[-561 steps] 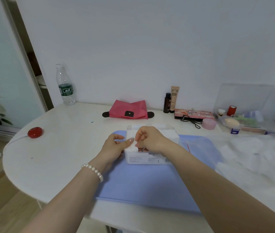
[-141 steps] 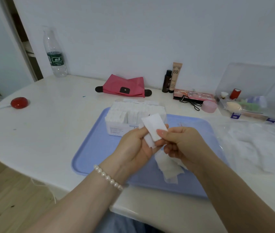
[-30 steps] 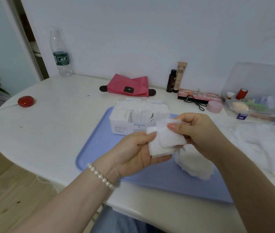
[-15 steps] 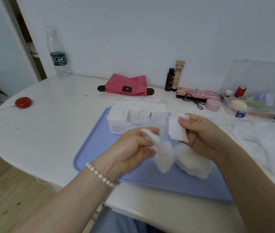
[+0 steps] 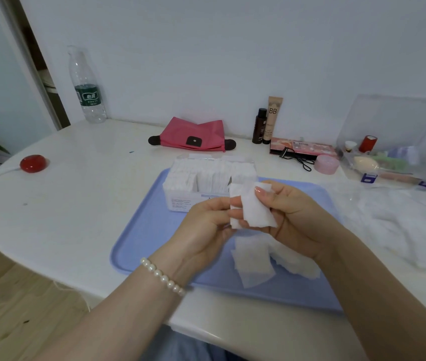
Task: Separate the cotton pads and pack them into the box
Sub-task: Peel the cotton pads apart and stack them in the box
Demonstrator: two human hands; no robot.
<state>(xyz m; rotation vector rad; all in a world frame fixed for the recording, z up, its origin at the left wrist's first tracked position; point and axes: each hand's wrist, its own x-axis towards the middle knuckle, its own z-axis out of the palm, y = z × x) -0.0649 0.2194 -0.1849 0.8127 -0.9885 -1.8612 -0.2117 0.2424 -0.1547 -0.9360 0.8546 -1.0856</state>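
Observation:
My left hand [image 5: 206, 225] and my right hand [image 5: 295, 217] meet above the blue tray [image 5: 144, 230], both pinching a small stack of white cotton pads [image 5: 252, 207]. My right thumb lies on the front pad. More joined cotton pads [image 5: 256, 261] hang down from under my hands onto the tray. Behind them stands the clear box [image 5: 180, 201], filled with upright rows of pads.
A heap of loose cotton [image 5: 404, 225] lies on the right of the white table. Along the wall are a water bottle [image 5: 87, 87], a pink pouch [image 5: 193, 136], two cosmetic tubes [image 5: 267, 121], a palette [image 5: 303, 147] and a clear organizer [image 5: 388, 157]. A red round object [image 5: 33, 163] sits left.
The hands had pulled pads apart half a second ago; now they have come together again, holding the pads as one flat stack. The hanging strip now rests on the tray.

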